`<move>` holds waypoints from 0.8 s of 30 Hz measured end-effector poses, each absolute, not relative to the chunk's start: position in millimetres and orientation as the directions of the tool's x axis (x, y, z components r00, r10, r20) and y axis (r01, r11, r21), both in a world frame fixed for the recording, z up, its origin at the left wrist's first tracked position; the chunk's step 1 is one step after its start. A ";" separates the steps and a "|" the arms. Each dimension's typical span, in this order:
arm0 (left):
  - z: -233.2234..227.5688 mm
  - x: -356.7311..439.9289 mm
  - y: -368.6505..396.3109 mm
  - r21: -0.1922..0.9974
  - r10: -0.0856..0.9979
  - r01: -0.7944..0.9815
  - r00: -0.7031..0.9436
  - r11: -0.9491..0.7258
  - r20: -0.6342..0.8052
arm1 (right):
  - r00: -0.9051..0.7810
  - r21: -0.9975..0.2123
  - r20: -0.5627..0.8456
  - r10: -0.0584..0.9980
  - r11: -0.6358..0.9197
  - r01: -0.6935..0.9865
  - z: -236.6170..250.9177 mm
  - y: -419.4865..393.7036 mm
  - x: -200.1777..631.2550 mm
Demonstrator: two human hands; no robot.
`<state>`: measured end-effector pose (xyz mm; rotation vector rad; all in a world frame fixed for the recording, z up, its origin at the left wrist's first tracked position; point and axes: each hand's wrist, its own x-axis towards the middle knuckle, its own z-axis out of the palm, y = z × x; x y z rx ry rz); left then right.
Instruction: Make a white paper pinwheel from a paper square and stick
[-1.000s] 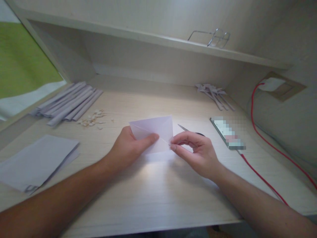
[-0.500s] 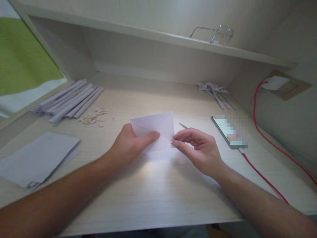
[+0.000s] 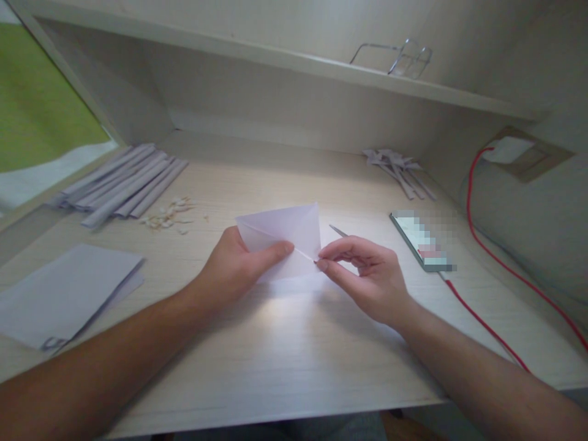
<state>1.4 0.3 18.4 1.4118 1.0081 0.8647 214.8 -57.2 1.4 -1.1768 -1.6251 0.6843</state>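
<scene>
My left hand [image 3: 243, 260] is closed on a white sheet of paper [image 3: 298, 226], its thumb lying across the front and the other fingers hidden behind. A diagonal crease or thin pale line runs over the paper from beneath that thumb toward the lower right edge. There the thumb and forefinger of my right hand [image 3: 362, 272] pinch together at the paper. A small dark spot shows at these fingertips; what it is cannot be made out. Just behind the right hand pokes out a pointed metal tip [image 3: 338, 230], the rest of it hidden.
Rolled paper tubes [image 3: 128, 184] lie at the left, with small pale scraps [image 3: 168, 215] beside them. Folded paper [image 3: 78, 288] lies nearer. Thin paper sticks [image 3: 397, 168] sit back right. A phone [image 3: 425, 245] on a red cable [image 3: 487, 331] lies right. Glasses [image 3: 408, 58] rest on the shelf.
The whole view has shifted slightly, so everything appears a little further left and up. Both hands keep the same hold on the paper.
</scene>
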 end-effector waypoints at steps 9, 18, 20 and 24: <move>18.5 1.2 -0.6 0.995 0.935 0.096 0.355 -0.004 -0.031 | -0.066 -0.843 0.382 0.922 0.376 0.385 2.7 -58.4 216.1; 18.0 2.1 -3.0 0.987 0.945 0.158 0.323 -0.005 -0.047 | -0.019 -0.857 0.370 0.929 0.349 0.378 1.6 -57.1 215.3; 17.6 2.3 -2.9 0.988 0.948 0.153 0.316 -0.007 -0.042 | -0.012 -0.864 0.363 0.932 0.342 0.370 1.7 -57.4 214.8; 18.0 2.8 -2.5 0.990 0.948 0.142 0.314 0.004 -0.048 | 0.013 -0.875 0.358 0.934 0.330 0.353 0.7 -57.8 213.9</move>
